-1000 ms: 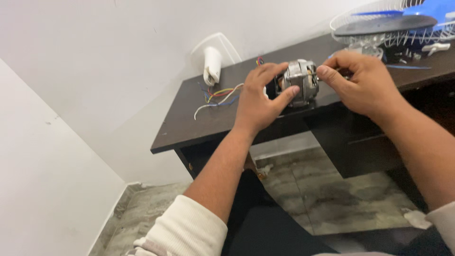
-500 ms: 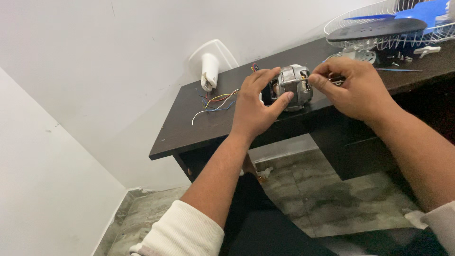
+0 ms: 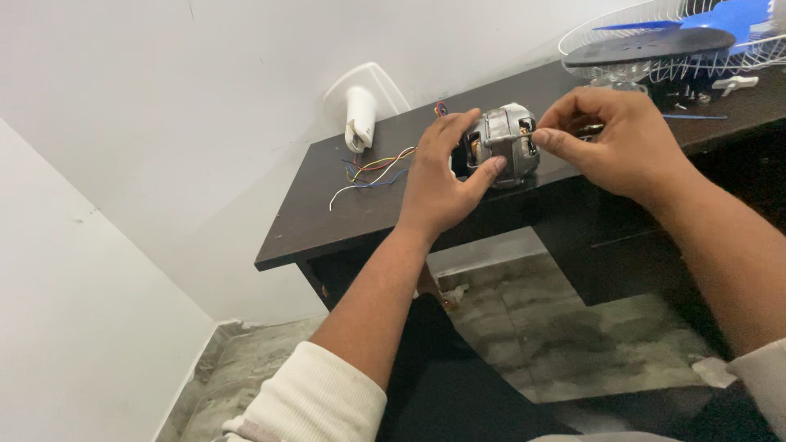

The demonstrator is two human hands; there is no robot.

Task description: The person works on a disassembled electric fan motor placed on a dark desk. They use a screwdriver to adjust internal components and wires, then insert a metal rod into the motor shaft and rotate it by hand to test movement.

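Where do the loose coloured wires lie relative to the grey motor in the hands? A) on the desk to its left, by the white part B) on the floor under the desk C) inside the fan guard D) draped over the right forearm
A: the coloured wires are spread on the dark desk left of the grey motor, just below the white part, while the left hand and right hand hold the motor.

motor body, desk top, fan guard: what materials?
Motor: looks like bare cast metal, dull silver-grey with a soft sheen; held by the left hand.
Desk top: probably laminated board, dark brown, matt, with a flat square edge.
Fan guard: thin wire, white, likely coated metal.
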